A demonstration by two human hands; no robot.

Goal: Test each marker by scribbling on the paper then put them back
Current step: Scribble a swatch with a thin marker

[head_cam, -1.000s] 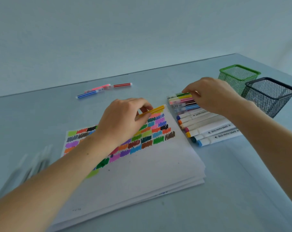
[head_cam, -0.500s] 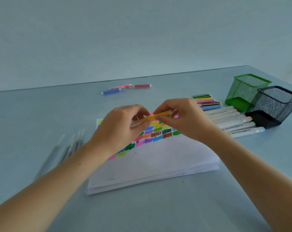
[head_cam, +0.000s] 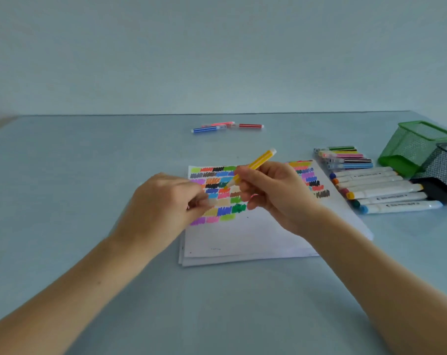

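Cap [head_cam: 209, 201] off yellow marker [head_cam: 258, 162] (over paper [head_cam: 253, 234])

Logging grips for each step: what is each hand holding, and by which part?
Right hand grips the yellow marker mid-barrel; left hand pinches what looks like its clear cap.

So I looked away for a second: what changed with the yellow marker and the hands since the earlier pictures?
The yellow marker passed from the left hand to the right hand, which left the marker row. The cap came off and sits in the left hand's fingers; the bare tip points down at the paper. The marker rows, three loose markers and mesh cups look unmoved.
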